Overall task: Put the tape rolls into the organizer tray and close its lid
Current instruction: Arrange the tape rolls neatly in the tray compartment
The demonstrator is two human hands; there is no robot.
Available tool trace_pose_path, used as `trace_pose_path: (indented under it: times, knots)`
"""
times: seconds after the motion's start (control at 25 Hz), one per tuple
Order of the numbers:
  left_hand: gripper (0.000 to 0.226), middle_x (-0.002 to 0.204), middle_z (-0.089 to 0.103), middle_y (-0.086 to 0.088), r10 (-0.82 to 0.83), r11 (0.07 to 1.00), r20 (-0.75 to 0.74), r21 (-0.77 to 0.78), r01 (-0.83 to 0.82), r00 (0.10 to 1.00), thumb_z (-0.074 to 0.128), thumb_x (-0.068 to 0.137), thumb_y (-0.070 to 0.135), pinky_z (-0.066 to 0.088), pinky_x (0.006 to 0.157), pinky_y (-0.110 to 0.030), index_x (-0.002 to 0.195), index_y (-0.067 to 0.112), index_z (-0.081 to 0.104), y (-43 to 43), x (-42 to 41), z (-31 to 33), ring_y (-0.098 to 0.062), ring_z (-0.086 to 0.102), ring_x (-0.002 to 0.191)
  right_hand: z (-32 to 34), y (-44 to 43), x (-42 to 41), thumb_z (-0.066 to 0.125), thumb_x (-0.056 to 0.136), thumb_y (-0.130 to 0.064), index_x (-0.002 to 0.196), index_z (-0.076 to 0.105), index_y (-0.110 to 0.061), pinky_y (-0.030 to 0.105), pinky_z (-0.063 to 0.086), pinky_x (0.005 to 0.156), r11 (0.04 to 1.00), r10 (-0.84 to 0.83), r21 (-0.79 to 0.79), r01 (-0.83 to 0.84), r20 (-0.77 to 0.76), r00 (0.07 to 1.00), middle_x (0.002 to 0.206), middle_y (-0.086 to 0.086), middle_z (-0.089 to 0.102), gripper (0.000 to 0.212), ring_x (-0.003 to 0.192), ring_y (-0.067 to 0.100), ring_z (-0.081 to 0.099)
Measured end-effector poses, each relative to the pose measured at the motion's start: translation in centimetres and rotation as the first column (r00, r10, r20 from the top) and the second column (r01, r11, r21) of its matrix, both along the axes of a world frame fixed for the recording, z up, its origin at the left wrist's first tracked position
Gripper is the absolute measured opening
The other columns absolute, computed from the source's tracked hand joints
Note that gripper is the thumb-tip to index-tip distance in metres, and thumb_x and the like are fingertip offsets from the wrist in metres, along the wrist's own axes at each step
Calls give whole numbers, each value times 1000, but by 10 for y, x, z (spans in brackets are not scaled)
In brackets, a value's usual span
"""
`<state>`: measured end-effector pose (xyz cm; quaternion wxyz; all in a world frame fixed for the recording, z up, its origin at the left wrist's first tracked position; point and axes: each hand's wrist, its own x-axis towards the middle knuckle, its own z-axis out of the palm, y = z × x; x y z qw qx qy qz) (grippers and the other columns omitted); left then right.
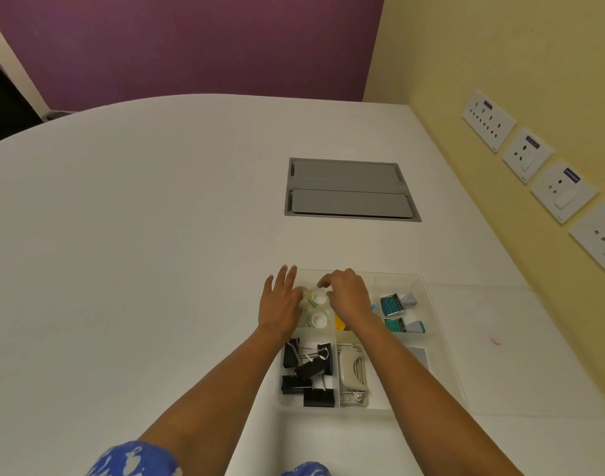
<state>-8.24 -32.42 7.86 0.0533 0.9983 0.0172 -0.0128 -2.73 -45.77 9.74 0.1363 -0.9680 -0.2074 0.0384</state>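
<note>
The clear plastic organizer tray sits on the white table near me. Two small tape rolls with white cores lie in its far-left compartment: one farther, one nearer. My right hand hovers over that compartment, its fingers curled around the farther roll and its thumb at the roll's right side. My left hand rests at the tray's left wall with fingers spread and flat; its thumb side touches the rolls' compartment. A faint clear panel, probably the lid, lies flat to the right of the tray.
Other compartments hold black binder clips, a beige hole punch, two teal stamps and yellow sticky notes. A grey cable hatch is set into the table beyond. The yellow wall with sockets runs along the right.
</note>
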Motion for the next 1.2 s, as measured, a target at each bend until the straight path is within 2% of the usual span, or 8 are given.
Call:
trace_pose_path:
  times: [0.08,0.2,0.32,0.72,0.88,0.96,1.04,1.2]
  knots:
    - [29,160,6,-6,0,1000,1,-17,0,1000,49,95,31,8,119,-41,121,21,56,1,1,0,-24,0,148,0,-2,7,55,91,-9,117,64,-19,35,42,92,998,37,-53,-37,-12,999,118,6,67,29,111,27,52]
    - [38,160,-1,-7,-13,1000,-34,-16,12,999,50,93,39,5,120,-42,128,25,53,1,7,0,-24,-3,148,2,5,9,57,91,-18,124,59,-18,36,37,97,971,175,-159,-180,-46,984,125,5,64,33,117,27,47]
    - [45,160,-7,-6,-10,1000,-82,2,10,997,52,91,46,4,119,-43,133,31,48,3,11,-4,-24,-7,148,-1,12,5,54,91,-18,126,57,-17,37,35,98,919,273,-291,-268,-25,962,125,5,63,36,119,27,45]
    - [42,160,-10,-5,19,999,-122,39,-14,992,44,95,45,3,119,-46,135,33,44,3,11,-7,-25,-9,147,-4,18,9,48,92,-4,121,55,-15,37,34,101,873,316,-407,-268,54,947,116,12,66,32,118,31,48]
    - [41,160,-10,-6,17,999,-123,37,-12,992,43,96,45,4,119,-45,135,32,45,3,10,-4,-26,-9,147,-4,14,8,49,91,-4,123,53,-17,37,34,100,896,302,-349,-273,30,953,119,10,65,35,118,30,48]
    - [40,160,-9,-7,21,1000,-112,16,-19,994,41,96,44,4,119,-44,135,33,46,3,8,-3,-25,-8,147,-4,9,8,51,90,-2,124,53,-19,36,35,97,941,250,-239,-239,17,968,119,8,64,38,116,28,49]
    - [38,160,-8,-6,29,1000,-98,-7,-30,995,40,97,44,4,119,-43,133,33,47,3,6,-2,-24,-7,148,0,6,6,54,91,-6,117,59,-19,35,37,94,965,223,-137,-222,-9,975,115,7,65,30,112,27,52]
    - [35,160,-5,-5,53,997,-80,-42,-57,995,43,95,46,5,119,-41,124,32,57,3,0,-1,-23,-5,148,3,-1,-4,60,89,-20,107,67,-21,35,39,93,931,341,-105,-350,-90,936,111,3,68,20,107,23,54]
